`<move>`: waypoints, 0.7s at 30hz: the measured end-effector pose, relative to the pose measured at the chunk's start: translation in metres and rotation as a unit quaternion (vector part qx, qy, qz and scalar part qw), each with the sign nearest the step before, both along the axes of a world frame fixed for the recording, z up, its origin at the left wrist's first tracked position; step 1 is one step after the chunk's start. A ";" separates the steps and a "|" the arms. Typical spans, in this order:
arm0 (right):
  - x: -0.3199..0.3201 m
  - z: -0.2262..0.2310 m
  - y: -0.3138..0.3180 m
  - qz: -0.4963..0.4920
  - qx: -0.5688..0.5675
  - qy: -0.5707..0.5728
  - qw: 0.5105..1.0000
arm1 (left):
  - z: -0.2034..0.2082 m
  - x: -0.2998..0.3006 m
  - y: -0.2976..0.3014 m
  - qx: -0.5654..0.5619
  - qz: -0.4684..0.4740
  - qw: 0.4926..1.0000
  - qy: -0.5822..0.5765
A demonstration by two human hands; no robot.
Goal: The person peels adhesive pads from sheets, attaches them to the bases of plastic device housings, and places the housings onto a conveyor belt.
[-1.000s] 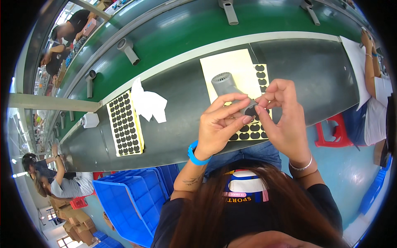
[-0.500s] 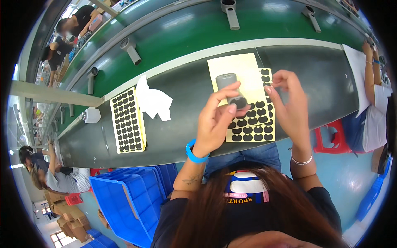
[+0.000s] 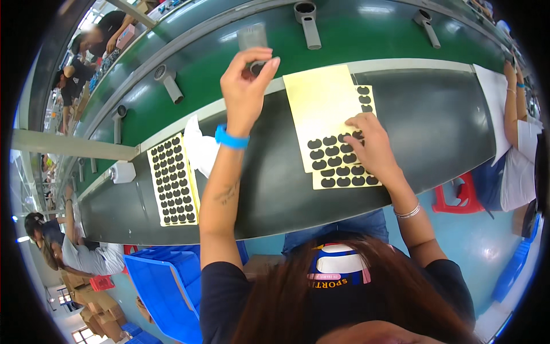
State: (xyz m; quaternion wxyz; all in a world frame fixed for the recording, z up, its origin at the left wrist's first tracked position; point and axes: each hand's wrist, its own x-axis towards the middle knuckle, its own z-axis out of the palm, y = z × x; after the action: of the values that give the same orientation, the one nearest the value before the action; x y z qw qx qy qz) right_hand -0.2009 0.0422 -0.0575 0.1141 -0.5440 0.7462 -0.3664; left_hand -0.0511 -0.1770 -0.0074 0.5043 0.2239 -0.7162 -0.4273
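My left hand [image 3: 245, 86] reaches out over the green conveyor, its fingers closed round a grey cylindrical housing [image 3: 252, 38] smeared by motion. A dark round end shows between thumb and fingers. My right hand [image 3: 372, 143] rests at a yellow-backed sheet of black stickers [image 3: 331, 151], thumb and fingers apart; no object shows between them. The upper part of this sheet is bare yellow backing [image 3: 321, 94]. Beneath it lies another sticker sheet [image 3: 365, 98], its right and lower edges showing.
More sticker sheets [image 3: 172, 183] lie on the left of the dark table beside crumpled white paper [image 3: 200, 149]. Grey hair-dryer-shaped housings [image 3: 309, 28] lie along the conveyor [image 3: 349, 43]. Blue crates [image 3: 166, 286] stand below left. A person [image 3: 510, 166] sits at the right beside a red stool [image 3: 458, 195].
My left hand has carried the grey housing from over the sticker sheets up and left to above the conveyor. My right hand has come down and left onto the sticker sheet.
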 end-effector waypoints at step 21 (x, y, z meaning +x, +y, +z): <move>-0.029 0.008 0.008 0.032 0.054 -0.025 0.998 | -0.048 -0.073 -0.079 -0.186 0.081 0.939 -0.279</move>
State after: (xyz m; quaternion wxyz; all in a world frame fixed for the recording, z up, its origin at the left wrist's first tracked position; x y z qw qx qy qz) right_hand -0.2300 0.0500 -0.0493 0.1737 -0.5516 0.7436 -0.3356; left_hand -0.1239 -0.2559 -0.0555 0.3496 0.2936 -0.8742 -0.1651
